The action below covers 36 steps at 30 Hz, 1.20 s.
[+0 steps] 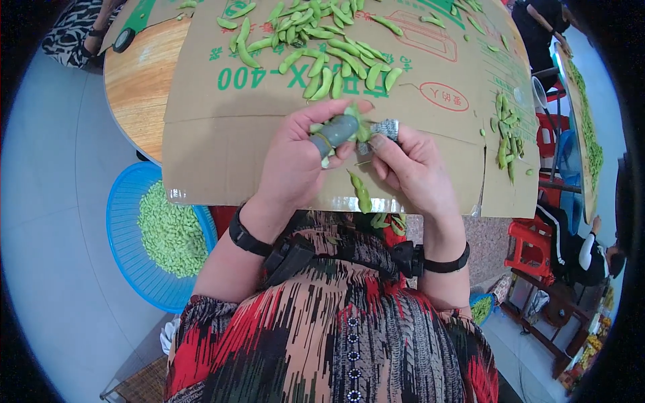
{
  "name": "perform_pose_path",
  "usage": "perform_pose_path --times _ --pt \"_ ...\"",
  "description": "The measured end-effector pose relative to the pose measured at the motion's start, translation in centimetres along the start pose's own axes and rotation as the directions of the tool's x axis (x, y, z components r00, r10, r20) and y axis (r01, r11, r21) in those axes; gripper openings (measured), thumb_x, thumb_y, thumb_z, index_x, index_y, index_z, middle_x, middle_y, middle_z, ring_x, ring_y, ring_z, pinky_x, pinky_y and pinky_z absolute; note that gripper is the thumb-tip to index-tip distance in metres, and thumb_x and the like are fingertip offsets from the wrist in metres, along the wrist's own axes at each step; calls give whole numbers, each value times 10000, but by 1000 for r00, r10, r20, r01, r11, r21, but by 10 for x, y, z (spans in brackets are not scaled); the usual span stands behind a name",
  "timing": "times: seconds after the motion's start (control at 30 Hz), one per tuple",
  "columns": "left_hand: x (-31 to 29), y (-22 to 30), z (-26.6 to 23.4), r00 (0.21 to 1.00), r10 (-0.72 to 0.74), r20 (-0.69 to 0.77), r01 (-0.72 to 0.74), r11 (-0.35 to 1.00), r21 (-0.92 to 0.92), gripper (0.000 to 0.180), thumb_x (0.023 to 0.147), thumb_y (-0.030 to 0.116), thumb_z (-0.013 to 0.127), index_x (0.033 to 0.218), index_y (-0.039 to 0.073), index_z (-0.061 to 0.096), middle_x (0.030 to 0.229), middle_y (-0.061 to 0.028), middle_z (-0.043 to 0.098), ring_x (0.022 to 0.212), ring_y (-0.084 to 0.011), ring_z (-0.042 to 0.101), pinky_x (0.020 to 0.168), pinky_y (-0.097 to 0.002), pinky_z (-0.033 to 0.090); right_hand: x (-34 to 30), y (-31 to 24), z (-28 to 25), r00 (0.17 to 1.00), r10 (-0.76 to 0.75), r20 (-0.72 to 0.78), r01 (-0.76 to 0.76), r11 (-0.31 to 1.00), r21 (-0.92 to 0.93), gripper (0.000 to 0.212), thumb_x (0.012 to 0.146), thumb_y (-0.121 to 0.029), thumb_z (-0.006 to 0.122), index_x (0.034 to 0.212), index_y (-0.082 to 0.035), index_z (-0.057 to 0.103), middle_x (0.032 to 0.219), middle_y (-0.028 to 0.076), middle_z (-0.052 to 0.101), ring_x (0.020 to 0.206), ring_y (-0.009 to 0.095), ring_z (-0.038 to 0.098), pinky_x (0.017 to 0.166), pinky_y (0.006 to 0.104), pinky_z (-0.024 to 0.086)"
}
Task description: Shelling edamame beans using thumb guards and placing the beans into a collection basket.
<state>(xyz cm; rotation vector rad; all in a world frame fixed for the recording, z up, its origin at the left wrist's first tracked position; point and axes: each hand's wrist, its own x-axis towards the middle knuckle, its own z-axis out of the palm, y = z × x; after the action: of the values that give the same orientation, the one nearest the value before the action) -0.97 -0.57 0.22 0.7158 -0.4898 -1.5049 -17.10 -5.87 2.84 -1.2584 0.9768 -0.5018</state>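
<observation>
My left hand [290,151] is closed round a green bean pod [363,126], and its thumb wears a grey cover [336,133] with a band round it. Bits of green show among its fingers. My right hand [422,168] meets it from the other side, thumb and finger pinched at the pod's end. A grey knitted wrap [384,129] covers one of its fingers. Just below the hands, another pod [361,191] is at the cardboard's near edge. Beyond them lies a loose pile of whole pods [319,50] on the flattened cardboard [222,144].
A blue basket [124,269] of shelled beans [168,232] stands low at the left, beside the round wooden table [131,87]. More pods [508,131] lie on the cardboard's right side. Red stools [531,245] and other people are at the right.
</observation>
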Motion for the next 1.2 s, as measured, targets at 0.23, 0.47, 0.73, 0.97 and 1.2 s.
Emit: perform_pose_path --times 0.23,0.47,0.73,0.97,1.2 --pt "-4 -7 14 922 347 172 -341 519 784 377 786 55 619 1158 37 560 824 -48 624 723 -169 590 666 -273 470 2 -11 1 991 -106 -83 108 994 25 128 879 -165 588 883 -38 599 664 -57 525 560 10 427 477 173 329" --pt "-7 -2 18 920 322 223 -334 345 877 508 713 101 689 1197 92 536 806 -110 625 741 -256 628 661 -315 492 -3 -4 -6 997 -61 -42 63 997 51 119 855 -138 616 894 -27 602 663 -53 520 543 2 425 451 160 294" --pt "-5 0 7 802 337 493 -597 441 670 290 703 1 672 985 61 652 770 -57 602 704 -149 595 619 -233 460 -8 19 -10 910 -108 401 -293 517 805 85 904 -113 521 889 -35 551 568 -62 403 405 16 311 355 161 217" --pt "-6 -9 12 971 224 83 -238 876 419 248 752 -24 619 981 55 565 792 11 584 699 -66 542 581 -190 422 -8 12 -2 980 -105 168 -50 689 723 78 903 -111 529 905 -34 544 572 -65 401 429 11 319 381 162 233" --pt "-6 -1 3 991 -78 105 68 993 95 217 791 -37 525 983 43 586 783 -17 583 611 -55 509 493 -163 341 -13 -4 9 961 -273 -45 274 921 277 104 873 -115 589 906 -17 588 648 -62 510 515 -6 391 444 159 283"
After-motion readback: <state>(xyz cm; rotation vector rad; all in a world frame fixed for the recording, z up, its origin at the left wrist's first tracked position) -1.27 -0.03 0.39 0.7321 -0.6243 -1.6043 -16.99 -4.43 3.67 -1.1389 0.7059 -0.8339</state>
